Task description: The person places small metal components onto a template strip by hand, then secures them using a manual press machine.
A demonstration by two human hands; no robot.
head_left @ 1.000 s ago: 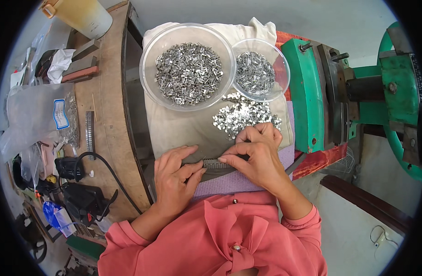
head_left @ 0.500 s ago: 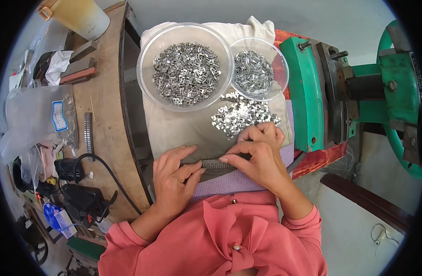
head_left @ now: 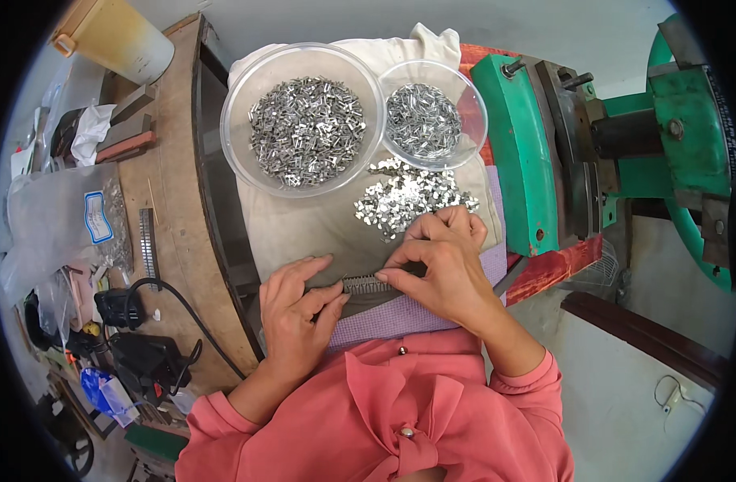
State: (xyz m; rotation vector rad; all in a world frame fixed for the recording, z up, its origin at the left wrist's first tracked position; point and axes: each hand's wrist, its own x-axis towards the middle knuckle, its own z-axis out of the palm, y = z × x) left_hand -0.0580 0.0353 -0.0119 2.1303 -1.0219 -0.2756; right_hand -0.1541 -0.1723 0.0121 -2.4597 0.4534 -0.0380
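Observation:
A slotted metal strip (head_left: 364, 284) with a row of small upright teeth lies on the cloth close in front of me. The thumb and index finger of my left hand (head_left: 294, 312) are closed at its left end, the other fingers lying forward on the cloth. My right hand (head_left: 448, 261) is closed too, thumb and index finger at the strip's right end. Whether a small piece sits between them is hidden. Right beyond my bent right fingers is a loose pile of small shiny metal pieces (head_left: 412, 196).
A large clear tub (head_left: 233, 153) of small metal parts and a smaller clear tub (head_left: 479, 120) of pins stand on the cloth. On the right is a green press (head_left: 512, 161). The wooden bench (head_left: 179, 209) at left carries another slotted strip (head_left: 148, 249), a plastic bag (head_left: 50, 209) and a black cable (head_left: 193, 315).
The scene has shifted slightly left in the picture as the head camera moved. Both hands stay at the strip's ends, with hardly any change in their grip.

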